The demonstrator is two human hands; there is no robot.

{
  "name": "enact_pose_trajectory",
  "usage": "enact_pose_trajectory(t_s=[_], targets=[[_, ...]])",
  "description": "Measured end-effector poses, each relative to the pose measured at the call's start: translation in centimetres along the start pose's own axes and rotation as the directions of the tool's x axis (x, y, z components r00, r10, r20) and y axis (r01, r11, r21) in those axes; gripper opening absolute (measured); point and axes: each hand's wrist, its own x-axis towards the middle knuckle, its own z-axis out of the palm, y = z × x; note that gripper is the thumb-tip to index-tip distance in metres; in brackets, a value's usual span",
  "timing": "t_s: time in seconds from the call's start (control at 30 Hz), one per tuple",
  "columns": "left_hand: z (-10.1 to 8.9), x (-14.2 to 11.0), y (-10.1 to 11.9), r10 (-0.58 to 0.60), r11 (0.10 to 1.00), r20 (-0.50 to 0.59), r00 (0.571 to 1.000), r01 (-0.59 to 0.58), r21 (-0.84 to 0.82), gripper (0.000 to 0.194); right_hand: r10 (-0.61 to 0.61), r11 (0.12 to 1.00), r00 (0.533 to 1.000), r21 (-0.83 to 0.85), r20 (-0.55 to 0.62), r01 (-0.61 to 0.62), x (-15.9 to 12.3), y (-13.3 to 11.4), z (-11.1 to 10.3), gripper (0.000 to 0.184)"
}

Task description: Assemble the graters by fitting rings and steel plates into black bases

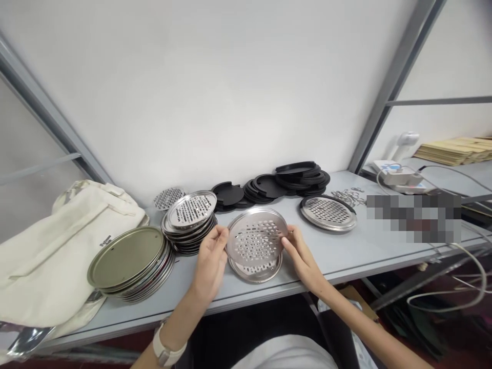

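Observation:
In front of me a round metal grater disc [257, 241] is held tilted, with rows of holes across its middle. My left hand [211, 261] pinches its left rim between thumb and fingers. At the right rim my right hand [303, 255] grips with the thumb on the near face. A second metal disc [261, 277] shows under and in front of the held one, on the table; whether the two touch I cannot tell. To the left stands a stack of metal grater discs [192, 210]. Another grater disc in a black rim [329, 212] lies to the right.
Olive and metal lids [128, 256] are stacked at the left beside a cream cloth bag [73, 236]. Black round holders [269, 185] are piled along the wall. Small metal clips [349, 196] lie scattered at the right, near cables and a white device [400, 177].

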Motion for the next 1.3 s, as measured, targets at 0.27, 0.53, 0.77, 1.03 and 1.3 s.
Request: enact_pose_trajectory(t_s=[0.27,0.53,0.77,1.03,1.3], targets=[[-1.8,0.1,-3.5,-0.21,0.975,-0.067,0.975,0.204,-0.084,0.018,0.041,0.995,0.999,-0.095,-0.031,-0.043,0.5,0.0,0.6,0.037],[-3.4,0.0,-4.5,-0.071,0.913,-0.061,0.996,0.09,0.399,0.044,0.005,0.958,0.999,-0.286,-0.037,-0.016,0.5,0.9,0.6,0.046],[-3.8,-0.4,-5.8,0.132,0.688,0.059,0.99,-0.134,0.714,0.028,-0.015,0.944,0.999,-0.33,-0.049,-0.002,0.6,0.9,0.9,0.044],[-3.8,-0.5,-5.6,0.144,0.659,0.063,0.988,-0.143,0.739,0.022,0.046,0.943,0.997,-0.326,-0.068,-0.066,0.7,1.1,0.9,0.043],[-3.8,-0.5,-5.8,0.168,0.693,0.024,0.986,-0.135,0.708,0.018,0.066,0.931,0.997,-0.356,-0.039,-0.076,0.7,1.4,1.0,0.041]])
